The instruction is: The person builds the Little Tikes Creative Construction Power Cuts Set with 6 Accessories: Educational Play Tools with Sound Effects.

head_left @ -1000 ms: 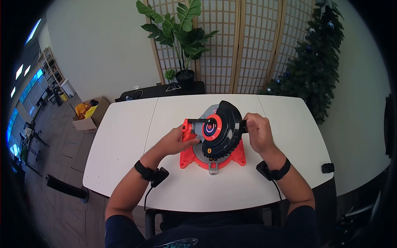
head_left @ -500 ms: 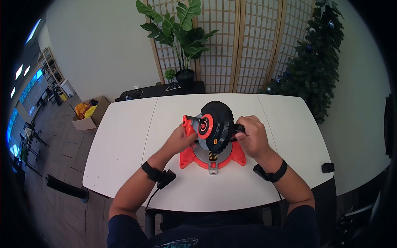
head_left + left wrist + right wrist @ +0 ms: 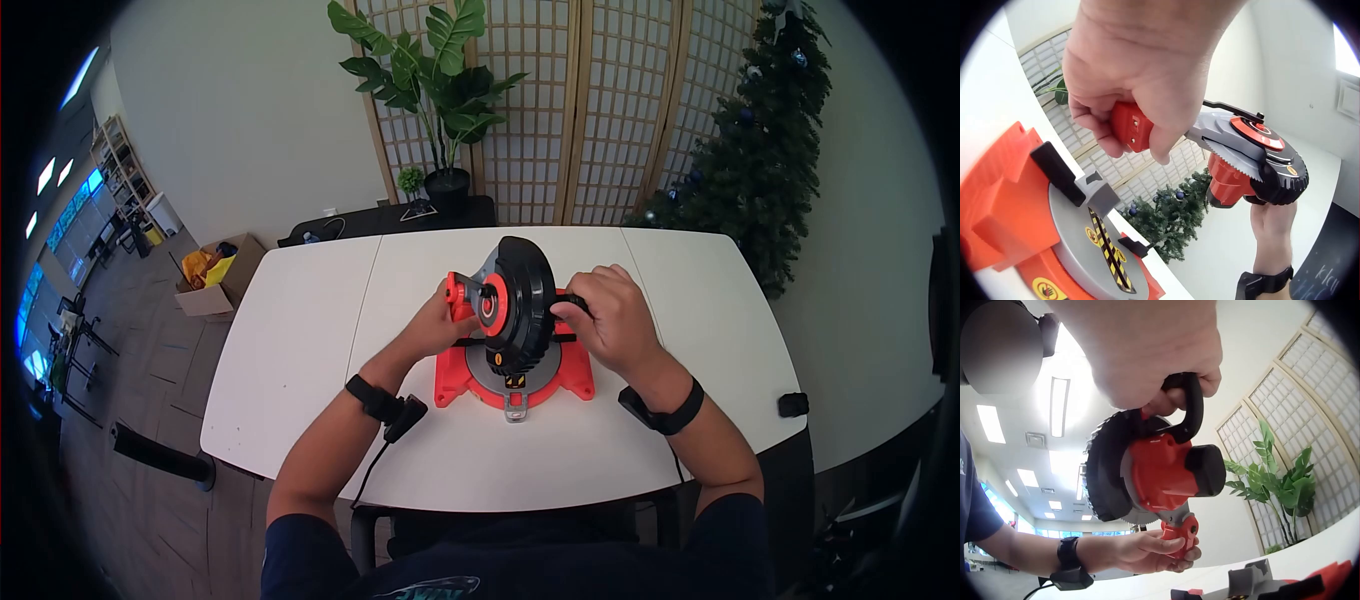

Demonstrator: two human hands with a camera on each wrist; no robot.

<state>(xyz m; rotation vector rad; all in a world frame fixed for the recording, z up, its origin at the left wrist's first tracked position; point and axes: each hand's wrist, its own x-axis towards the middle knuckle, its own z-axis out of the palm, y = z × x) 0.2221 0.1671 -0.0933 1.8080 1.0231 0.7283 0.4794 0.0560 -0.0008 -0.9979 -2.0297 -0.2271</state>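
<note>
A toy mitre saw in two parts is before me. Its red base (image 3: 455, 385) with a grey round turntable (image 3: 1079, 244) stands on the white table. Over the base is the saw head (image 3: 528, 300), with a black ribbed guard, grey toothed blade (image 3: 1232, 159) and red motor housing (image 3: 1160, 472). My right hand (image 3: 615, 315) grips its black loop handle (image 3: 1194, 409). With fingers and thumb, my left hand (image 3: 432, 328) holds the red hinge block (image 3: 1132, 127) at the head's other end. In the left wrist view, this block is apart from the base's grey bracket (image 3: 1100, 195).
The white table (image 3: 290, 370) spreads around the base, with a small black object (image 3: 793, 406) near its right edge. Behind it stand a potted plant (image 3: 448, 185), a folding screen (image 3: 625, 120) and a decorated tree (image 3: 750, 170). A cardboard box (image 3: 235, 280) is on the floor at left.
The saw head has moved left over the base and turned so its guard shows more edge-on. Both hands have moved with it, keeping their holds. The base has not moved.
</note>
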